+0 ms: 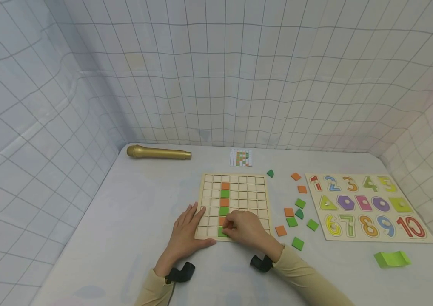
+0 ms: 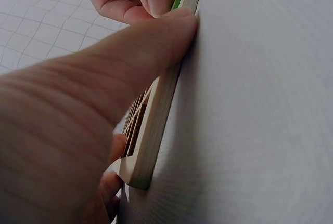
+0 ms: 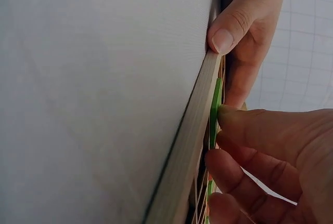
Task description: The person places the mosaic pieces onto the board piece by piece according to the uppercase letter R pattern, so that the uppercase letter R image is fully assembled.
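A wooden grid board (image 1: pixel 205 177) holds a column of alternating orange and green square tiles. My left hand (image 1: pixel 186 237) rests at its near left corner, fingers extended along the left edge and thumb against the near edge. At the bottom of the column, my right hand (image 1: pixel 248 229) has curled fingers at a green square tile (image 1: pixel 222 232). In the right wrist view the thumb tip presses on this green tile (image 3: pixel 215 115), close to the board's near rim, with the index fingertip beside it. The right hand covers part of the grid.
Loose tiles, orange squares (image 1: pixel 280 230), green squares (image 1: pixel 298 243) and dark green quarter-rounds (image 1: pixel 270 173), lie right of the board. Further right are a number puzzle (image 1: pixel 316 231) and a green curved block (image 1: pixel 391 259). A pattern card (image 1: pixel 241 157) and gold microphone (image 1: pixel 159 153) lie behind.
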A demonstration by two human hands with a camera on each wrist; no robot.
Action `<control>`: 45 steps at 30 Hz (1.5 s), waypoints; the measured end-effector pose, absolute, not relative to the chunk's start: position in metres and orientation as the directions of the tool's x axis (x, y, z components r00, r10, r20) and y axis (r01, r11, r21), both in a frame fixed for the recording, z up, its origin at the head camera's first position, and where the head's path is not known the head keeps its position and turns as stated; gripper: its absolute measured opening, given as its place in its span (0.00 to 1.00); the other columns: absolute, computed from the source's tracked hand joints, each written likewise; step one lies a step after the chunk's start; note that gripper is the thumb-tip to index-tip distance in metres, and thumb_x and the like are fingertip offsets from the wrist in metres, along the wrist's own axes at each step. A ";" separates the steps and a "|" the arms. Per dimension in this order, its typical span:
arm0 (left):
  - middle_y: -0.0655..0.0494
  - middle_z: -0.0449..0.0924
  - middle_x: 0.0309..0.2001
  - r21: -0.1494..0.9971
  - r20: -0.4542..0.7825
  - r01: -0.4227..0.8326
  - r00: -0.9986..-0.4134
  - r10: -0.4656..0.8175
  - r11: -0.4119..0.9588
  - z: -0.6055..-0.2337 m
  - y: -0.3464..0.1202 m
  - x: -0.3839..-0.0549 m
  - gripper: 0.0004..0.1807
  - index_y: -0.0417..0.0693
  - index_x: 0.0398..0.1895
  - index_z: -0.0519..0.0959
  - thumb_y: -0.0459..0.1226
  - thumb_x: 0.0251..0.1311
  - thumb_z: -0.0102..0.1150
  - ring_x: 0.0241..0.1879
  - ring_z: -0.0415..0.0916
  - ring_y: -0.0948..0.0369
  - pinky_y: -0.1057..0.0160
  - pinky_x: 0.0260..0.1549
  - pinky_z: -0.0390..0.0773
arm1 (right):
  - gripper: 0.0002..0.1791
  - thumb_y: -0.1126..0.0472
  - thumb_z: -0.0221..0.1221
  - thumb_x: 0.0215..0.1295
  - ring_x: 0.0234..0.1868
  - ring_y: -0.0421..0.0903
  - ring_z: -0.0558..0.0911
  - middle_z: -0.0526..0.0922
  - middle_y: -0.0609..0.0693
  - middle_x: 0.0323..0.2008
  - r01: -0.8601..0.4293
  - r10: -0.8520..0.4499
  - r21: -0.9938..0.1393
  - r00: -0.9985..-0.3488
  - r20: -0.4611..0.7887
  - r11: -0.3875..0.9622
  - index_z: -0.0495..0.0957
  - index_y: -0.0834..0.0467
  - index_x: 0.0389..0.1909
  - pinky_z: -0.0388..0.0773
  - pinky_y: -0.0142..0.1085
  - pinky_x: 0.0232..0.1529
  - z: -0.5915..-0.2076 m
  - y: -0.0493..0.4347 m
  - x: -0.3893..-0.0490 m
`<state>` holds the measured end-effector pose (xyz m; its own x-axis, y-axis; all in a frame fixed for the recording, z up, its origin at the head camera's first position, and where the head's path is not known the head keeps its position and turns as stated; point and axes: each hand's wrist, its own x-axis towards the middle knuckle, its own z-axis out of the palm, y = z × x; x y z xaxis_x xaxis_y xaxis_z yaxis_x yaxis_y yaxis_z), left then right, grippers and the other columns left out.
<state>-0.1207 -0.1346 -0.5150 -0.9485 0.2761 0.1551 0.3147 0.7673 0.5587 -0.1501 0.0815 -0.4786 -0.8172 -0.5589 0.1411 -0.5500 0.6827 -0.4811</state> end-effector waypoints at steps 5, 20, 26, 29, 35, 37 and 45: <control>0.40 0.52 0.71 0.558 0.167 0.321 -0.947 0.276 0.765 -0.516 -0.134 -0.122 0.52 0.43 0.69 0.63 0.56 0.41 0.72 0.70 0.44 0.45 0.38 0.60 0.51 | 0.06 0.55 0.69 0.54 0.21 0.33 0.70 0.72 0.35 0.20 -0.570 -0.594 -0.487 -0.795 0.123 0.662 0.80 0.49 0.27 0.67 0.29 0.24 -0.479 0.085 -0.151; 0.40 0.51 0.71 0.563 0.151 0.317 -0.947 0.282 0.763 -0.513 -0.134 -0.121 0.53 0.42 0.70 0.62 0.56 0.41 0.72 0.70 0.43 0.45 0.38 0.60 0.50 | 0.04 0.54 0.66 0.59 0.24 0.33 0.69 0.72 0.33 0.24 -0.550 -0.511 -0.489 -0.829 0.226 0.676 0.81 0.47 0.32 0.69 0.29 0.26 -0.477 0.118 -0.157; 0.41 0.51 0.72 0.563 0.145 0.312 -0.949 0.280 0.765 -0.514 -0.135 -0.121 0.53 0.43 0.70 0.62 0.56 0.41 0.71 0.71 0.43 0.45 0.39 0.60 0.50 | 0.08 0.59 0.68 0.56 0.27 0.40 0.72 0.76 0.41 0.27 -0.517 -0.381 -0.517 -0.855 0.351 0.683 0.82 0.55 0.35 0.70 0.33 0.26 -0.473 0.149 -0.166; 0.41 0.50 0.72 0.567 0.140 0.308 -0.950 0.279 0.764 -0.515 -0.135 -0.121 0.53 0.43 0.70 0.62 0.57 0.41 0.71 0.71 0.42 0.46 0.39 0.61 0.49 | 0.09 0.60 0.68 0.56 0.29 0.42 0.74 0.78 0.43 0.29 -0.489 -0.321 -0.531 -0.867 0.380 0.692 0.81 0.58 0.36 0.70 0.34 0.27 -0.473 0.166 -0.171; 0.42 0.50 0.72 0.566 0.128 0.300 -0.952 0.278 0.768 -0.515 -0.135 -0.122 0.53 0.43 0.70 0.61 0.57 0.42 0.71 0.71 0.42 0.47 0.40 0.61 0.49 | 0.12 0.59 0.67 0.57 0.32 0.46 0.74 0.79 0.48 0.31 -0.386 -0.187 -0.527 -0.901 0.391 0.757 0.81 0.59 0.40 0.71 0.38 0.29 -0.472 0.198 -0.176; 0.42 0.49 0.72 0.563 0.124 0.299 -0.952 0.278 0.771 -0.516 -0.135 -0.122 0.53 0.44 0.70 0.61 0.58 0.42 0.70 0.71 0.41 0.47 0.40 0.62 0.48 | 0.12 0.59 0.66 0.58 0.32 0.48 0.75 0.79 0.51 0.32 -0.356 -0.153 -0.526 -0.908 0.390 0.773 0.80 0.60 0.41 0.71 0.40 0.30 -0.472 0.208 -0.177; 0.43 0.49 0.72 0.562 0.126 0.301 -0.952 0.279 0.771 -0.517 -0.135 -0.123 0.53 0.45 0.71 0.61 0.58 0.42 0.70 0.71 0.41 0.47 0.40 0.62 0.48 | 0.14 0.60 0.67 0.57 0.33 0.53 0.74 0.80 0.56 0.33 -0.310 -0.077 -0.512 -0.902 0.426 0.801 0.80 0.64 0.41 0.70 0.43 0.33 -0.466 0.238 -0.177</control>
